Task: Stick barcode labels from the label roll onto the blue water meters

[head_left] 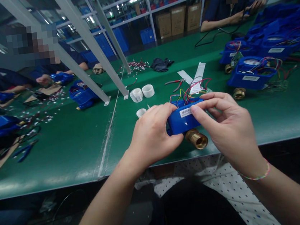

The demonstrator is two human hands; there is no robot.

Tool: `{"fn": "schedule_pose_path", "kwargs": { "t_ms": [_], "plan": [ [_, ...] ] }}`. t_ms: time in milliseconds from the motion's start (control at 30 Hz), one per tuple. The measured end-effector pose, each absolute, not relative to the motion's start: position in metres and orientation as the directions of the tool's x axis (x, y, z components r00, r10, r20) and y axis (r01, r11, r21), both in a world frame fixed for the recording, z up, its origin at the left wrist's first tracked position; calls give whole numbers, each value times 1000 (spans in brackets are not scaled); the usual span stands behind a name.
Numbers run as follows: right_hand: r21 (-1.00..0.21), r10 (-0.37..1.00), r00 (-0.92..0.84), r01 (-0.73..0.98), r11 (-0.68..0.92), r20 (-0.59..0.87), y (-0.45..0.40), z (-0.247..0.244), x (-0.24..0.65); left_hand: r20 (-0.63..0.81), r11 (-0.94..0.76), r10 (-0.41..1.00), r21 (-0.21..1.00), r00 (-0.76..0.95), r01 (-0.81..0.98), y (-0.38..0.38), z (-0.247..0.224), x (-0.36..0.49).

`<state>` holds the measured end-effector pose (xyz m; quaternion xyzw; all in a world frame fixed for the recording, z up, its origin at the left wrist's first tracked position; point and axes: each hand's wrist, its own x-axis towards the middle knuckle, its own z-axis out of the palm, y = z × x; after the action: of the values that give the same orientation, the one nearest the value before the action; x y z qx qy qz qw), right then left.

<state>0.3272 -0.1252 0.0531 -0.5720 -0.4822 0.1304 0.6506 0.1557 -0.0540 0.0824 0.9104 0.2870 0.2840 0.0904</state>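
A blue water meter (178, 123) is held between my hands near the table's front edge. Its brass pipe end (198, 139) points toward me, and thin coloured wires rise from its top. My left hand (152, 132) grips the left side, with the thumb under the lower front edge. With its thumb on a white barcode label (185, 112) on the front face, my right hand (223, 122) closes round the right end, fingers behind. The hands hide both ends of the housing.
White tape rolls (148, 90), red-handled pliers (175, 84) and white label strips (198, 76) lie beyond the meter. More wired meters (251, 74) stand at right. Grey posts (91, 50) rise at left. Co-workers sit across the green table (76, 160) and at left.
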Motion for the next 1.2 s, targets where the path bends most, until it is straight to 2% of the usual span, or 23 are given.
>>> {"fn": "schedule_pose_path", "kwargs": {
  "t_ms": [167, 233, 300, 400, 500, 767, 933, 1033, 1100, 1200],
  "plan": [
    [-783, 680, 464, 558, 274, 568, -125, 54, 324, 478, -825, 565, 314, 673, 470, -56, 81, 157],
    [-776, 679, 461, 573, 265, 572, -124, 53, 324, 486, -827, 562, 301, 670, 475, -58, 79, 157],
    [-833, 698, 494, 476, 281, 518, -123, 51, 327, 487, -826, 561, 288, 669, 484, -60, 77, 156],
    [-926, 760, 531, 176, 332, 374, -126, 43, 335, 499, -834, 550, 288, 670, 471, -66, 71, 153],
    [-938, 814, 512, -47, 345, 273, -141, 29, 339, 532, -869, 495, 287, 687, 403, -77, 59, 147],
    [-951, 852, 524, -273, 148, -18, -202, -12, 336, 656, -976, 204, 80, 726, 202, -99, 21, 144],
    [-964, 727, 687, -193, 182, 0, -242, -18, 366, 709, -997, 35, 75, 704, -27, -98, 37, 193],
    [-972, 517, 856, -98, 214, 27, -261, -6, 387, 750, -985, -78, 45, 657, -168, -98, 42, 256],
    [-973, 351, 936, -51, 224, 31, -268, 6, 402, 698, -970, -162, 16, 698, -241, -97, 37, 306],
    [-971, 253, 966, -16, 238, 46, -268, 14, 435, 573, -951, -267, -26, 774, -309, -96, 22, 379]
  ]
}}
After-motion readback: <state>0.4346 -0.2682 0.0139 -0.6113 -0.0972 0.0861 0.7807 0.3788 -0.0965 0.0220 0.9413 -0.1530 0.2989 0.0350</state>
